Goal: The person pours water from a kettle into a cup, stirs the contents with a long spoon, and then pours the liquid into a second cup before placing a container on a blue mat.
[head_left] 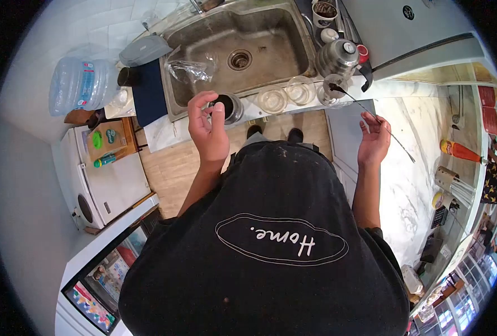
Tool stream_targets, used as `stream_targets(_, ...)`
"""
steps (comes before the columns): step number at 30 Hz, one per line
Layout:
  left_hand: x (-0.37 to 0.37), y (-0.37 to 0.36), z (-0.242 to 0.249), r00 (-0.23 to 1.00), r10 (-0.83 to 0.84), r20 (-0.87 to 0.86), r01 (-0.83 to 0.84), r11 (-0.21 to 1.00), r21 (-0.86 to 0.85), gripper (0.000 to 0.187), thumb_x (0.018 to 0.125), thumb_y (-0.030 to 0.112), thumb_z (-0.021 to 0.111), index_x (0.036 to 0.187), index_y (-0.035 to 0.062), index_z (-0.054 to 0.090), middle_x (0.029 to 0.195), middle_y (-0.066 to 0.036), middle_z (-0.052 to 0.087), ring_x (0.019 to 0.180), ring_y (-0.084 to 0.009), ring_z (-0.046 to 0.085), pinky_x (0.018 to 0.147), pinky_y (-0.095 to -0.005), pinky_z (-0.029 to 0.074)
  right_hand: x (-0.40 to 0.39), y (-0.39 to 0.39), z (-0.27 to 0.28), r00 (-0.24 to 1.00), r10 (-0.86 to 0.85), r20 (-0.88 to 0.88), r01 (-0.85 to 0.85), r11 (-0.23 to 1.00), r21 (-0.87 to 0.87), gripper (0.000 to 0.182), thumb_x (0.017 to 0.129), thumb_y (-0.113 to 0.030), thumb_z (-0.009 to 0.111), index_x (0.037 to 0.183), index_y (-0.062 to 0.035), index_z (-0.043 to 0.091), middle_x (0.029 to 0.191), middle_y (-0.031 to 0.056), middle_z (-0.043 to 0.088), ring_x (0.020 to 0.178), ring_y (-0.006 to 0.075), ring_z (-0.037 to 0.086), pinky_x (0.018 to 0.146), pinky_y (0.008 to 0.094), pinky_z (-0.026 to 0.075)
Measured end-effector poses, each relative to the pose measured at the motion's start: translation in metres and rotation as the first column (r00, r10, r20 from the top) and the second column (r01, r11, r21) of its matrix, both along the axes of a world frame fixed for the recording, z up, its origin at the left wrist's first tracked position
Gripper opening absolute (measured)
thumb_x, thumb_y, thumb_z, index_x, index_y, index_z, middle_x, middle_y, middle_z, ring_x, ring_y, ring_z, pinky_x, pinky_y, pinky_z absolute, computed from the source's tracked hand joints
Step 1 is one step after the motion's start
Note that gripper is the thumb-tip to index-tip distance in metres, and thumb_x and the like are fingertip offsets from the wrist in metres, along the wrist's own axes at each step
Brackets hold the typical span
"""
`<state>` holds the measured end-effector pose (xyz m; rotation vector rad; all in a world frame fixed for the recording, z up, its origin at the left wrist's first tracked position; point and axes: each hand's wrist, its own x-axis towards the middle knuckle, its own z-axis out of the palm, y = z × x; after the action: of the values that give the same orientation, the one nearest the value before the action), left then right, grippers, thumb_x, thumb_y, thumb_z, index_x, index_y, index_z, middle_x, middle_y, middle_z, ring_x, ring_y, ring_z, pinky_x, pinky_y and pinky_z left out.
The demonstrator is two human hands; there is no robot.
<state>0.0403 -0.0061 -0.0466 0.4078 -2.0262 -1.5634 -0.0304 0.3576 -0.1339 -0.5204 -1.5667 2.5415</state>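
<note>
You're pinching a long thin spoon (pixel 372 115) in your right hand (pixel 373 140), fingers loosely curled round its mid-shaft, bowl end dipping into a glass (pixel 334 88) at the counter edge w/ two more glasses (pixel 286 96) beside it. Left hand (pixel 208 131) is hovering half-open, empty, over a dark-filled jar (pixel 229 106). Risk: the spoon levering that glass off the edge. Sink (pixel 271 45) behind, kettle (pixel 338 56) crowding right; open room is only toward you.

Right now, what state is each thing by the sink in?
left hand: raised, fingers curled, holding nothing that I can see
right hand: gripping a long thin spoon
sink: no water standing, drain open
glasses: upright
kettle: lid on
water jug: lying on its side
</note>
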Motion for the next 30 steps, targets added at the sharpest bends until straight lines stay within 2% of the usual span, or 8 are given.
stream_targets(2, -0.001, 0.017, 0.000, 0.998, 0.011, -0.059, -0.011, 1.000, -0.001, 0.018, 0.098, 0.006, 0.058, 0.115, 0.0028, 0.062, 0.125, -0.010, 0.061, 0.119, -0.0192, 0.055, 0.105, -0.0352, 0.041, -0.003, 0.009, -0.014, 1.000, 0.015, 0.025, -0.016, 1.000, 0.017, 0.025, 0.109, -0.025, 0.043, 0.115, -0.0049, 0.056, 0.113, 0.0203, 0.071, 0.112, 0.0303, 0.065, 0.097, 0.0444, 0.047)
stream_targets(5, -0.003, 0.039, -0.003, 0.992, -0.028, -0.127, 0.032, 0.999, 0.029, 0.015, 0.098, 0.004, 0.057, 0.112, 0.0022, 0.061, 0.123, -0.012, 0.060, 0.118, -0.0203, 0.054, 0.106, -0.0358, 0.040, -0.006, 0.022, -0.037, 0.997, 0.032, 0.064, -0.035, 0.999, 0.040, 0.025, 0.109, -0.025, 0.044, 0.115, -0.0048, 0.056, 0.112, 0.0196, 0.071, 0.111, 0.0292, 0.066, 0.096, 0.0437, 0.047)
stream_targets(8, -0.004, 0.053, -0.006, 0.990, -0.084, -0.109, 0.084, 0.996, -0.004, 0.014, 0.098, 0.004, 0.057, 0.111, 0.0015, 0.060, 0.122, -0.012, 0.059, 0.117, -0.0207, 0.054, 0.105, -0.0354, 0.040, -0.010, 0.026, -0.048, 0.993, 0.043, 0.110, -0.049, 0.997, 0.052, 0.024, 0.109, -0.025, 0.044, 0.115, -0.0056, 0.056, 0.112, 0.0182, 0.072, 0.108, 0.0280, 0.066, 0.095, 0.0426, 0.047)
stream_targets(11, -0.008, 0.062, -0.011, 0.989, -0.132, -0.063, 0.131, 0.991, -0.016, 0.018, 0.095, 0.003, 0.061, 0.113, 0.0046, 0.061, 0.124, -0.011, 0.056, 0.112, -0.0164, 0.053, 0.093, -0.0304, 0.042, -0.015, 0.030, -0.060, 0.990, 0.081, 0.113, -0.089, 0.994, 0.063, 0.024, 0.109, -0.026, 0.044, 0.115, -0.0056, 0.056, 0.113, 0.0171, 0.071, 0.108, 0.0268, 0.066, 0.094, 0.0423, 0.047)
stream_targets(20, -0.007, 0.078, -0.021, 0.986, -0.163, 0.048, 0.160, 0.985, 0.060, 0.018, 0.095, 0.005, 0.063, 0.114, 0.0060, 0.062, 0.122, -0.008, 0.058, 0.113, -0.0165, 0.054, 0.093, -0.0309, 0.042, -0.028, 0.031, -0.070, 0.978, 0.155, 0.138, -0.168, 0.982, 0.089, 0.026, 0.109, -0.026, 0.044, 0.116, -0.0053, 0.057, 0.112, 0.0159, 0.072, 0.109, 0.0257, 0.067, 0.095, 0.0412, 0.048)
stream_targets(26, -0.006, 0.085, -0.022, 0.987, -0.145, 0.070, 0.136, 0.984, 0.117, 0.021, 0.096, 0.007, 0.063, 0.117, 0.0057, 0.060, 0.123, -0.007, 0.058, 0.113, -0.0148, 0.054, 0.092, -0.0294, 0.042, -0.031, 0.033, -0.081, 0.969, 0.180, 0.167, -0.196, 0.977, 0.080, 0.026, 0.110, -0.028, 0.045, 0.115, -0.0061, 0.057, 0.113, 0.0154, 0.072, 0.107, 0.0238, 0.067, 0.092, 0.0379, 0.048)
stream_targets(30, -0.007, 0.086, -0.022, 0.988, -0.153, 0.038, 0.149, 0.986, 0.080, 0.021, 0.097, 0.008, 0.063, 0.118, 0.0057, 0.060, 0.123, -0.007, 0.058, 0.112, -0.0140, 0.054, 0.091, -0.0292, 0.042, -0.031, 0.034, -0.080, 0.966, 0.186, 0.178, -0.205, 0.974, 0.095, 0.026, 0.109, -0.028, 0.045, 0.115, -0.0061, 0.057, 0.112, 0.0148, 0.073, 0.106, 0.0239, 0.067, 0.092, 0.0373, 0.048)
